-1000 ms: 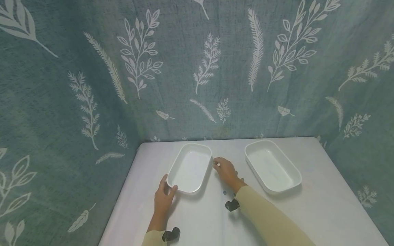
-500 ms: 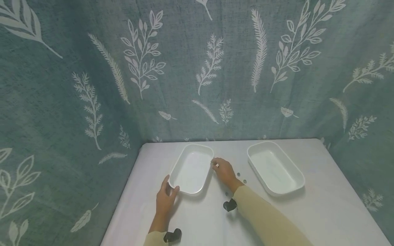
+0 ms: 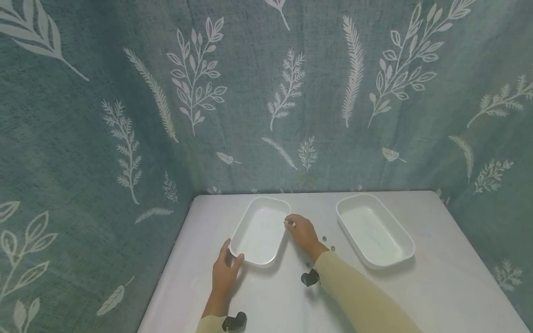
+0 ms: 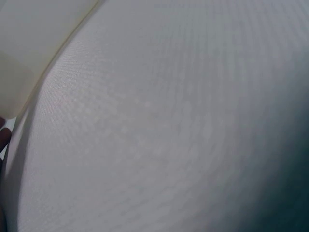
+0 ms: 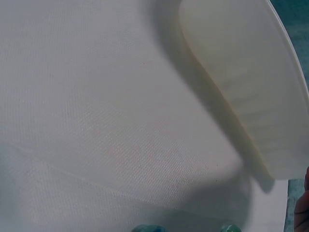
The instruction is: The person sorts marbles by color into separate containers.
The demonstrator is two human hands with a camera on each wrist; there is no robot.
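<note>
My left hand point(image 3: 225, 273) holds the near left corner of a white rectangular tray point(image 3: 259, 236), thumb on the near side and fingers on the left side. In the left wrist view, the tray wall point(image 4: 36, 48) and a sliver of finger point(image 4: 4, 137) show at the left edge. With fingertips brought together, my right hand point(image 3: 303, 233) is at the tray's right rim. It seems to pinch a small glass marble, mostly hidden by the fingers. In the right wrist view, the tray's outer wall point(image 5: 251, 87) lies near the fingers point(image 5: 301, 208).
Several small green glass marbles point(image 3: 324, 238) lie on the white-covered table point(image 3: 275, 300), beside and under the right forearm. A second white tray point(image 3: 370, 229) stands to the right. Leaf-patterned green curtain point(image 3: 250, 97) encloses the table's back and sides.
My right hand has edged left, from just outside the tray's right side to over its rim. The left hand keeps its hold. The head view has shifted slightly.
</note>
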